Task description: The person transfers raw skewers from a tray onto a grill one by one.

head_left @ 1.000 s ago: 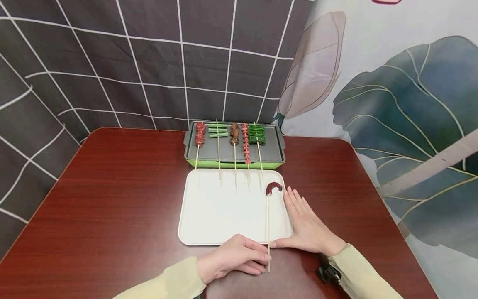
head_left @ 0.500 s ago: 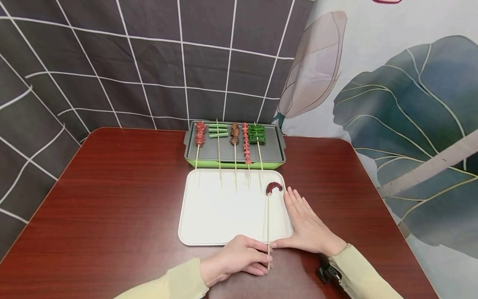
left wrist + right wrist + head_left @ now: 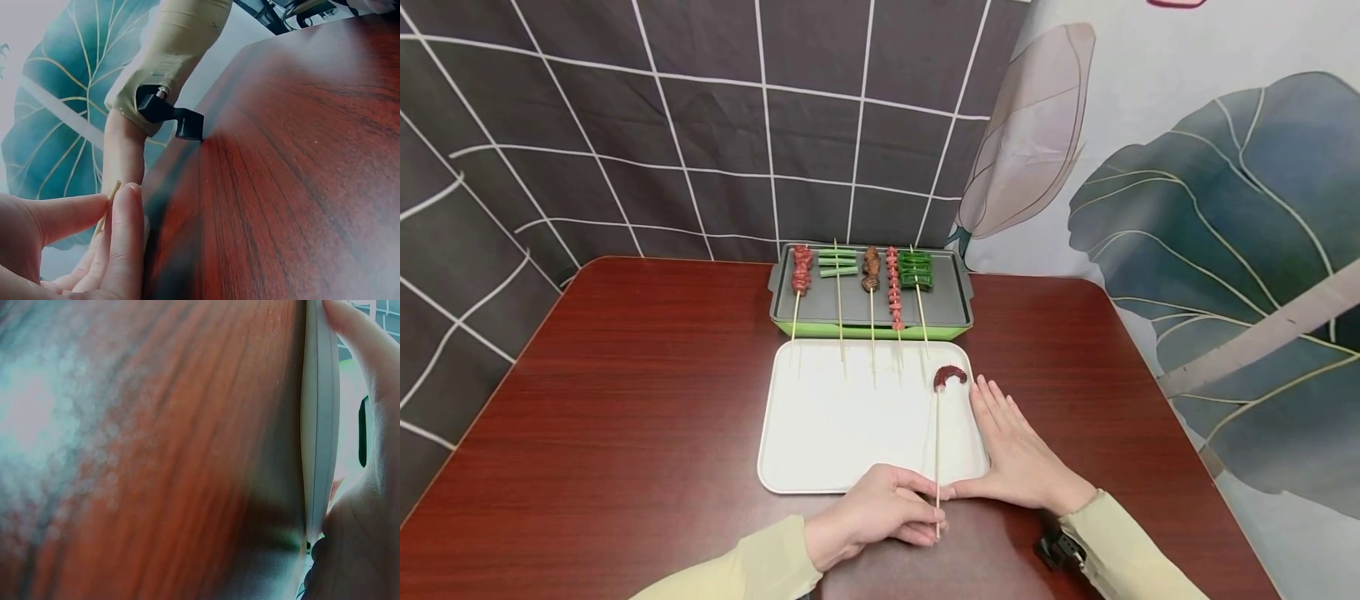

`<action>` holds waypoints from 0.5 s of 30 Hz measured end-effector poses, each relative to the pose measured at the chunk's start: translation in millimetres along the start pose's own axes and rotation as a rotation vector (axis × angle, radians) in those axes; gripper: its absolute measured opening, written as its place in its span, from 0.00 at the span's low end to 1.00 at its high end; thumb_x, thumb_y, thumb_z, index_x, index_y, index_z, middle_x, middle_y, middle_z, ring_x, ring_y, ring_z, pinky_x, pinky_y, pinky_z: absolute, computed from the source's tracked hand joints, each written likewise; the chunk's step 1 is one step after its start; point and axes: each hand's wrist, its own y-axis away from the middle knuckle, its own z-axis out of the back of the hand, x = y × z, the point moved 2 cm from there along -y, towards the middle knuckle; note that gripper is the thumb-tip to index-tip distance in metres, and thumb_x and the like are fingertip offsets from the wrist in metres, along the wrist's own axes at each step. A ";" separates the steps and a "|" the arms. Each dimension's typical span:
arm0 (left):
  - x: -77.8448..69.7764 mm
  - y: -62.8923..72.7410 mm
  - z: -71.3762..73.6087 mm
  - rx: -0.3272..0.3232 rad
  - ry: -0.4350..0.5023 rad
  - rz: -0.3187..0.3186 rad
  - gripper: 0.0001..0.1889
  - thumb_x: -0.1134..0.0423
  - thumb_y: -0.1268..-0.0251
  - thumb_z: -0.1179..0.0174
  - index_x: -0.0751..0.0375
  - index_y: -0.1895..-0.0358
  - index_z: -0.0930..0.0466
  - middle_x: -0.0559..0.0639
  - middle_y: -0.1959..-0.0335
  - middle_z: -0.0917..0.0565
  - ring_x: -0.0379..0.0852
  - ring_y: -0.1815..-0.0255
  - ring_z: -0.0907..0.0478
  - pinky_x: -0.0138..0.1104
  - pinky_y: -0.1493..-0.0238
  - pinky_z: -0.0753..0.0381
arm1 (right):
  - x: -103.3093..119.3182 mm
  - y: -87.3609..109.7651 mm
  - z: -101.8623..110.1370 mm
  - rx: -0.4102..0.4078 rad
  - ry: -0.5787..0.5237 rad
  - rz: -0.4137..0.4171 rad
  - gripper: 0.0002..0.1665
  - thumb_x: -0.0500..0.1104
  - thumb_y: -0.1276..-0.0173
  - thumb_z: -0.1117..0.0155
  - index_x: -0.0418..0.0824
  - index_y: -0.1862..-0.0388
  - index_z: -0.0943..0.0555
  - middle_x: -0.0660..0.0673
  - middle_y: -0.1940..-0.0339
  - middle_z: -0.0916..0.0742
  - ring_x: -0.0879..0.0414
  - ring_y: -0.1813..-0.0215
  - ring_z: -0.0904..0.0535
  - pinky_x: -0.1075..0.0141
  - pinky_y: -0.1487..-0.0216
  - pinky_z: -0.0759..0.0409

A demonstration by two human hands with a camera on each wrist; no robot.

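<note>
A skewer with a dark red, curled piece at its far end lies over the right part of a white tray. Near the stick's bare end, beyond the tray's front edge, my left hand pinches it between thumb and fingers. The left wrist view shows the stick's tip poking out between the thumb and a finger. My right hand rests at the tray's front right corner, its fingers straight along the right edge and the thumb at the front edge. In the right wrist view, the tray's side meets the thumb.
Behind the tray stands a green-sided grill with a grey plate. Several skewers lie on it, among them a green vegetable one and a brown meat one; their sticks overhang the tray. Checked cloth rises behind the red-brown table.
My left hand has shifted slightly to the right and away from me, and the skewer's bare end has moved slightly forward and left. The right hand and the tray stay put.
</note>
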 end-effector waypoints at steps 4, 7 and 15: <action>-1.0 1.4 1.9 -0.002 -0.008 0.000 0.11 0.77 0.38 0.35 0.72 0.52 0.17 0.63 0.69 0.12 0.44 0.75 0.15 0.34 0.68 0.10 | -0.1 -0.4 0.1 0.011 0.002 -0.008 0.85 0.86 0.54 0.36 0.27 0.19 0.53 0.31 0.18 0.48 0.38 0.18 0.56 0.41 0.21 0.51; -2.2 3.3 3.1 -0.002 -0.010 -0.005 0.11 0.78 0.37 0.35 0.73 0.52 0.17 0.63 0.68 0.12 0.44 0.74 0.14 0.34 0.68 0.11 | -0.6 -0.5 0.2 0.021 -0.001 -0.019 0.86 0.87 0.55 0.36 0.28 0.19 0.54 0.31 0.18 0.49 0.39 0.18 0.57 0.42 0.20 0.52; -5.7 4.6 5.0 0.012 0.000 -0.030 0.12 0.78 0.37 0.36 0.74 0.51 0.17 0.64 0.67 0.12 0.44 0.73 0.15 0.33 0.67 0.11 | -1.7 0.0 -1.3 0.035 -0.008 -0.035 0.85 0.87 0.54 0.36 0.28 0.18 0.54 0.32 0.17 0.50 0.39 0.18 0.58 0.42 0.20 0.52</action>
